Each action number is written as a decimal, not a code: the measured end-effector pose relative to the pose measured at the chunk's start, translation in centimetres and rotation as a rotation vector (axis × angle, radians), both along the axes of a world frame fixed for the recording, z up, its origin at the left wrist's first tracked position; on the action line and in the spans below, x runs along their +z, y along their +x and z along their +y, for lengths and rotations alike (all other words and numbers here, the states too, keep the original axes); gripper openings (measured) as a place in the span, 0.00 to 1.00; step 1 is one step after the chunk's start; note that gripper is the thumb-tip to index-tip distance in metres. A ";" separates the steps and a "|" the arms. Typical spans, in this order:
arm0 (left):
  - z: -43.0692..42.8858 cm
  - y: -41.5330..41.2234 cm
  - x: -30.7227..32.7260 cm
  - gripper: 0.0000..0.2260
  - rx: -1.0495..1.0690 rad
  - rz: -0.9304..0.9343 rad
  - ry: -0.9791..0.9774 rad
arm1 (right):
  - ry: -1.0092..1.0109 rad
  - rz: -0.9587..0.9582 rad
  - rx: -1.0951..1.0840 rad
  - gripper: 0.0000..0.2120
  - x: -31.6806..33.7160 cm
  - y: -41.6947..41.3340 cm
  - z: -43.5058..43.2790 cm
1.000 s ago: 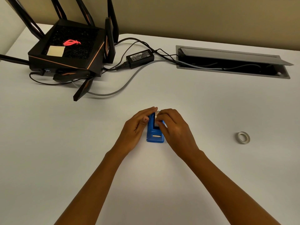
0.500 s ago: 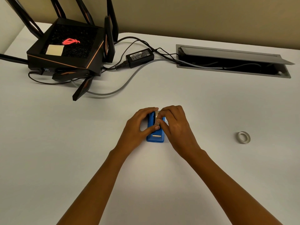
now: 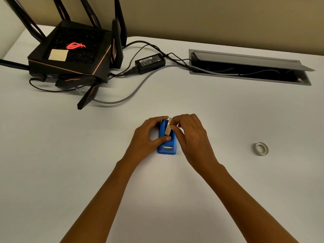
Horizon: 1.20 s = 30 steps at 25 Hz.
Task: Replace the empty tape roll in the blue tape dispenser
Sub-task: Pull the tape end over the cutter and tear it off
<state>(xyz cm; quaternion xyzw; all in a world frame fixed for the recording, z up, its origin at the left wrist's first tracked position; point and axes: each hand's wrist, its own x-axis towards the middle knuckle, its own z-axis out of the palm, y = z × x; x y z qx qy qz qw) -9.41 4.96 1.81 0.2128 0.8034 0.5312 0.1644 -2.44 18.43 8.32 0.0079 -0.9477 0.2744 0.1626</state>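
The blue tape dispenser (image 3: pixel 166 144) sits flat on the pale worktop (image 3: pixel 70 155), its cutter end toward the person, and serves as the landmark here. The left hand (image 3: pixel 149 135) wraps its left side, fingers curled over the far end and the thumb pressed on the top near the middle, so this grip is closed on the dispenser body. The right hand (image 3: pixel 191 134) comes in from the dispenser's right side; its thumb and forefinger pinch a pale, edge-on tape roll (image 3: pixel 168 128) that stands tilted in the slot at the dispenser's far half, partly raised above the blue walls. Whether that roll is full or spent cannot be told from this angle. Well to the right of the dispenser, apart from both hands, a second tape roll (image 3: pixel 261 149) lies flat on the worktop, a greyish ring with an open centre. Far beyond the dispenser and to its left stands a black router (image 3: pixel 73 57) with upright antennas, a glowing red logo and a tan square note on its top. Between the router and the far right, a black power adapter (image 3: pixel 149 63) lies among dark and grey cables (image 3: pixel 133 92) that run into a metal cable hatch (image 3: pixel 245 67) set in the worktop, its lid propped open, beyond the dispenser to the right
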 end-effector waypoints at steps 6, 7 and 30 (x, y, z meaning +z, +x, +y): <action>-0.4 -0.1 0.6 0.27 -0.080 -0.043 0.025 | -0.061 -0.026 0.002 0.07 -0.8 0.0 0.1; -0.3 0.0 0.6 0.27 -0.070 -0.043 0.030 | -0.072 -0.028 -0.004 0.06 -0.8 -0.2 0.2; 0.8 0.3 3.0 0.22 -0.032 -0.002 0.003 | -0.298 0.012 -0.111 0.09 0.9 -1.0 1.1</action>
